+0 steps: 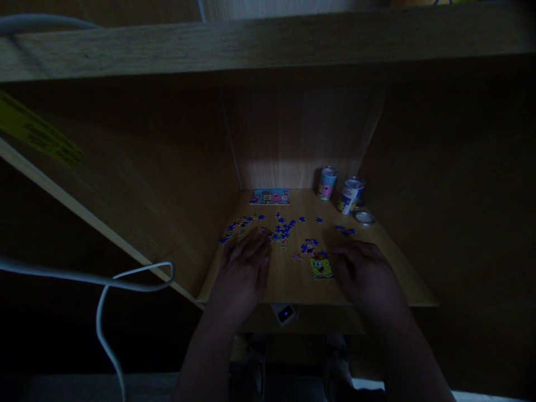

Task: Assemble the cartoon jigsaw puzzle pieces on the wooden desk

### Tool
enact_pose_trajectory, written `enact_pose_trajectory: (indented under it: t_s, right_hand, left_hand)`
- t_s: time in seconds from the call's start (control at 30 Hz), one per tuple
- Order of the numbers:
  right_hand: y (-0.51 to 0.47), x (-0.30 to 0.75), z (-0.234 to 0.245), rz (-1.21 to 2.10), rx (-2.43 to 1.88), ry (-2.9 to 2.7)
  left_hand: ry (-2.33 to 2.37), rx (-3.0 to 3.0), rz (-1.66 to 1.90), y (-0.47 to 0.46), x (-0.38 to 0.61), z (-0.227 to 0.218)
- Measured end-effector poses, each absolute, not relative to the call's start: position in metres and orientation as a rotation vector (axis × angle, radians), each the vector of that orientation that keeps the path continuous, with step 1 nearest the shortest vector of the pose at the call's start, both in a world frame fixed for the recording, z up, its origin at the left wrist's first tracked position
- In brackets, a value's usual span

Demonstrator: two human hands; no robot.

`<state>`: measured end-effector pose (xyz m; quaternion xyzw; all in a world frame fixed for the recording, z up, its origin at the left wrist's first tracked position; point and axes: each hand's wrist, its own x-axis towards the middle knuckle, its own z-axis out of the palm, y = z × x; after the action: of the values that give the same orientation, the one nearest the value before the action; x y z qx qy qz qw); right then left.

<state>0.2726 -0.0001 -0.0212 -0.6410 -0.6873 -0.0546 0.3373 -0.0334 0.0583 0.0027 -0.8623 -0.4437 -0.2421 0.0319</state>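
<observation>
Because the wooden shelf (288, 290) is dimly lit, colours are hard to read, so tilting each piece toward the light should help. The right hand (363, 268) has its fingers loosely bent just beside the SpongeBob face section (321, 268); I cannot tell whether they pinch a piece. The left hand (246, 259) is spread palm down over the scatter, and anything under its fingertips is hidden. By the back panel lies the SpongeBob picture card (269, 196), worth consulting for each match. 2 cartoon-printed tins (326, 183) stand at the right rear, with a round metal lid (364, 218) near them, out of the way.

The face section, seemingly joined, sits near the front edge between the hands; steady it lightly with 1 hand and press neighbours straight down. Many loose jigsaw pieces (283, 229) show blue, probably their backs; turning these over first would save guessing.
</observation>
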Motion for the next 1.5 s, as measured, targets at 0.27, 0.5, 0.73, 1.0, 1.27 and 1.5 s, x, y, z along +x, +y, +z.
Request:
enact_pose_trajectory:
  t_s: [0.27, 0.5, 0.73, 1.0, 1.27, 1.5]
  right_hand:
    - [-0.001, 0.273, -0.021, -0.144, -1.678, -1.805]
    - [0.000, 0.274, -0.022, -0.133, -1.673, -1.807]
    - [0.000, 0.272, -0.019, -0.105, -1.675, -1.809]
    - [-0.001, 0.270, -0.016, -0.078, -1.698, -1.808]
    - [0.000, 0.271, -0.018, -0.110, -1.705, -1.818]
    - [0.002, 0.272, -0.019, -0.094, -1.688, -1.817]
  left_hand:
    - [-1.338, -2.746, -0.673, 0.060, -0.029, 0.000]
    - [-1.213, -2.871, -0.715, 0.050, -0.001, 0.006]
    - [-1.184, -2.922, -0.825, 0.046, 0.007, 0.015]
    - [-1.128, -2.985, -0.822, 0.048, 0.005, 0.014]
    - [-1.118, -3.000, -0.789, 0.042, 0.017, 0.008]
    - [-1.129, -2.962, -0.802, 0.041, 0.020, 0.008]
